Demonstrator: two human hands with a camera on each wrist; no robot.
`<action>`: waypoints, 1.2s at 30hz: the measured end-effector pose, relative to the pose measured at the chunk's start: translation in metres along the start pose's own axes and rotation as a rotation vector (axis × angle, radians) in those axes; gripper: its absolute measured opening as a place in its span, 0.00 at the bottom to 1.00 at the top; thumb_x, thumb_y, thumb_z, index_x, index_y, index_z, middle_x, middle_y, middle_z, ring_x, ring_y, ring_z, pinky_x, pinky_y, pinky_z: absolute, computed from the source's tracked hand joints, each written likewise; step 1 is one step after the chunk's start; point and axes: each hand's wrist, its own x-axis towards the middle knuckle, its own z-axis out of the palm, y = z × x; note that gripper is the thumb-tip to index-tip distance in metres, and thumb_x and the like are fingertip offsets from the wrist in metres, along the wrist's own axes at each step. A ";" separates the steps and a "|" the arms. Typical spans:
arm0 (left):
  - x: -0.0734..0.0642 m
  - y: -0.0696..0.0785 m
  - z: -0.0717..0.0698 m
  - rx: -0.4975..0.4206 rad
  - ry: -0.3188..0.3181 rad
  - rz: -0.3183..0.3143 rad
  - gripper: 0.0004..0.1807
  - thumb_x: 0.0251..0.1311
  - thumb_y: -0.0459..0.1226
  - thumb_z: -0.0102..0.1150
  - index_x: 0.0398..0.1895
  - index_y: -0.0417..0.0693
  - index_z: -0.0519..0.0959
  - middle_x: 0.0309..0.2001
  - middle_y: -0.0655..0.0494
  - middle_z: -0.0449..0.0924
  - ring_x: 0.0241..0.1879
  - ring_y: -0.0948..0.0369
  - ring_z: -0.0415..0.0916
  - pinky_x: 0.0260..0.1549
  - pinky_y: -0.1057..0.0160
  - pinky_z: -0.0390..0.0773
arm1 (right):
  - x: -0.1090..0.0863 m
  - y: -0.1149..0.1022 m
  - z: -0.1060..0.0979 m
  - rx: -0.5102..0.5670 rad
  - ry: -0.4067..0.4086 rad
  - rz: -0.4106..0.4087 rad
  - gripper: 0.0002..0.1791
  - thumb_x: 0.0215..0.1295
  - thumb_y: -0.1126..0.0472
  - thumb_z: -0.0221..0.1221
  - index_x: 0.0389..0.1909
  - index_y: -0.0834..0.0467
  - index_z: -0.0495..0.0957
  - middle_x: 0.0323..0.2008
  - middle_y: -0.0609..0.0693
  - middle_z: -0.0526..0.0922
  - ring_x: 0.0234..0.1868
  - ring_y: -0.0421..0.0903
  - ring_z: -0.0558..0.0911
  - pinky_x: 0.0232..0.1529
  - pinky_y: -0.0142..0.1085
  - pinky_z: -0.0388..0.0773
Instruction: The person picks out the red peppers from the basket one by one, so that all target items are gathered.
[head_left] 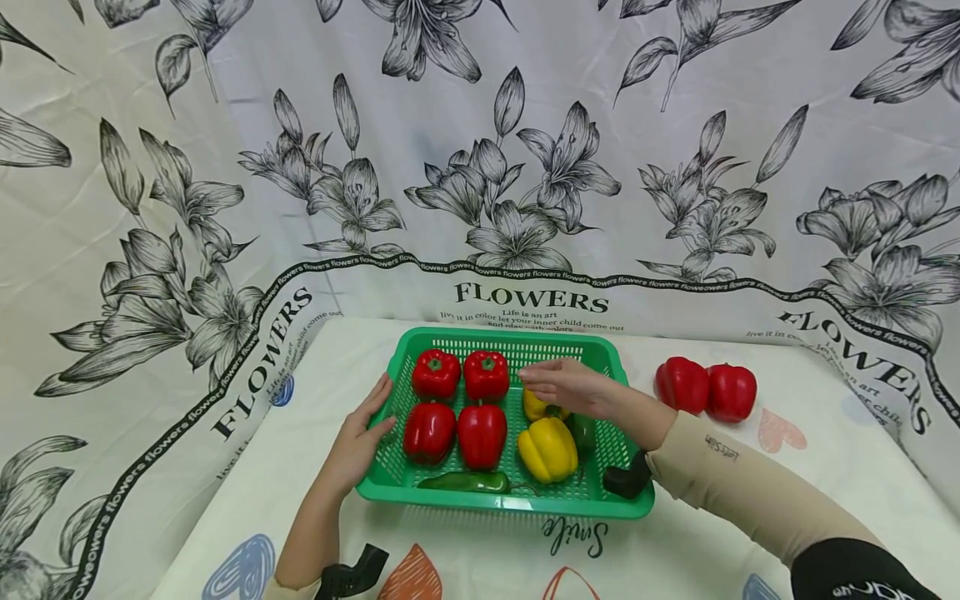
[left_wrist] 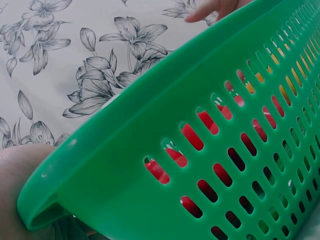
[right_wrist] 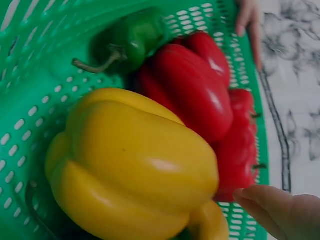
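Yellow bell peppers, one in front (head_left: pixel 547 450) and another partly covered behind it (head_left: pixel 532 406), sit in the right half of a green basket (head_left: pixel 502 502) on the table. Over the rear one, the person's right hand (head_left: pixel 576 388) is held out flat, fingers straight and close together, gripping nothing that I can see. On the basket's left side, the left hand (head_left: pixel 358 437) rests against the rim, fingers extended and thumb apart from them. Four red bell peppers (head_left: pixel 482 437) fill the left half, with a long green pepper (head_left: pixel 465 482) lying before them. Two more red ones (head_left: pixel 706 389) stand together on the pale cloth (head_left: pixel 675 533), right of the basket.
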 end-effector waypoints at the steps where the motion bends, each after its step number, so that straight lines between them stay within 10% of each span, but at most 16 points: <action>1: 0.000 0.000 0.000 -0.001 0.000 0.000 0.30 0.67 0.32 0.43 0.72 0.45 0.52 0.75 0.57 0.42 0.74 0.51 0.36 0.67 0.40 0.46 | 0.002 0.001 0.002 -0.011 -0.004 0.011 0.35 0.67 0.59 0.52 0.67 0.73 0.51 0.70 0.66 0.52 0.72 0.60 0.52 0.71 0.47 0.51; 12: 0.000 0.000 0.000 -0.002 -0.001 0.002 0.30 0.67 0.31 0.43 0.72 0.44 0.52 0.75 0.56 0.42 0.74 0.50 0.36 0.67 0.40 0.46 | 0.012 0.006 0.019 -0.083 0.003 0.156 0.32 0.64 0.59 0.56 0.62 0.73 0.59 0.68 0.68 0.56 0.70 0.62 0.57 0.69 0.48 0.56; 22: 0.001 0.000 0.000 -0.013 -0.004 -0.003 0.30 0.67 0.31 0.42 0.72 0.44 0.52 0.75 0.57 0.41 0.74 0.51 0.36 0.67 0.41 0.45 | 0.024 0.011 0.029 -0.125 0.018 0.245 0.46 0.59 0.57 0.62 0.68 0.71 0.46 0.67 0.68 0.58 0.70 0.59 0.59 0.68 0.47 0.58; 28: 0.002 -0.002 0.000 -0.013 -0.008 -0.006 0.30 0.67 0.31 0.42 0.72 0.45 0.52 0.75 0.57 0.41 0.74 0.51 0.36 0.68 0.42 0.44 | 0.031 0.011 0.038 -0.148 0.048 0.272 0.21 0.55 0.57 0.64 0.43 0.63 0.66 0.45 0.51 0.71 0.52 0.45 0.71 0.62 0.39 0.68; 36: 0.002 -0.001 0.000 -0.019 -0.002 -0.006 0.30 0.67 0.32 0.43 0.72 0.45 0.53 0.75 0.57 0.42 0.74 0.51 0.36 0.68 0.42 0.44 | 0.035 0.015 0.047 -0.166 0.008 0.256 0.23 0.57 0.57 0.62 0.48 0.66 0.68 0.51 0.54 0.73 0.59 0.50 0.69 0.67 0.45 0.63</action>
